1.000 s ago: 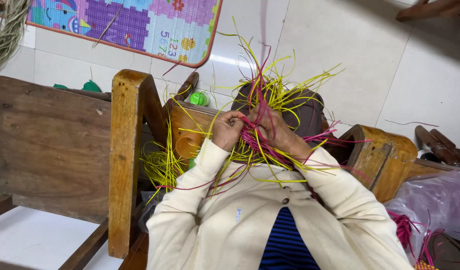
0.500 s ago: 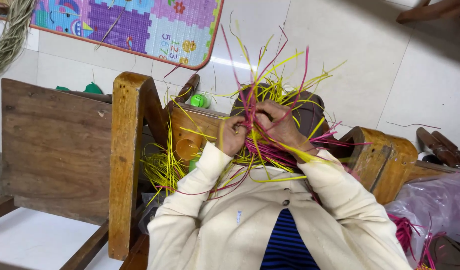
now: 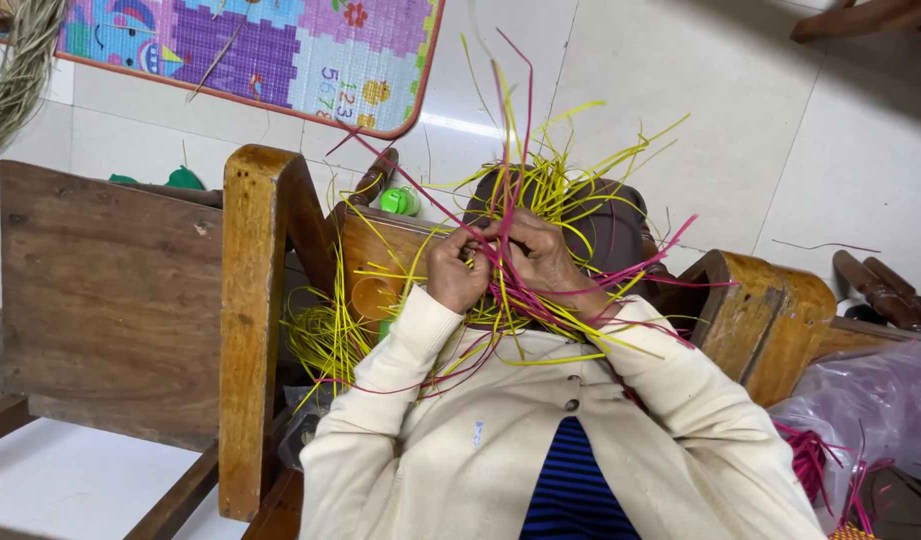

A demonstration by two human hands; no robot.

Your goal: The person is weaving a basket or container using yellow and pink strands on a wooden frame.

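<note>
My left hand (image 3: 456, 272) and my right hand (image 3: 538, 262) meet in front of my chest. Both pinch a tangle of thin yellow and pink weaving strips (image 3: 520, 180). The strips fan upward and sideways from between my fingers. A loose bundle of yellow strips (image 3: 325, 335) hangs down to the left of my left sleeve. The woven part under my fingers is mostly hidden by the hands. My cream sleeves (image 3: 400, 400) run back toward the camera.
A wooden chair (image 3: 250, 300) stands at my left, with a wooden armrest (image 3: 770, 310) at my right. A green bottle cap (image 3: 395, 202) sits behind the chair. A colourful foam mat (image 3: 280, 50) lies on the white tiled floor. A plastic bag with pink strips (image 3: 860, 420) lies at right.
Both hands have lifted slightly and closed together over the strips. The long pink and yellow ends have swung up and now stand taller.
</note>
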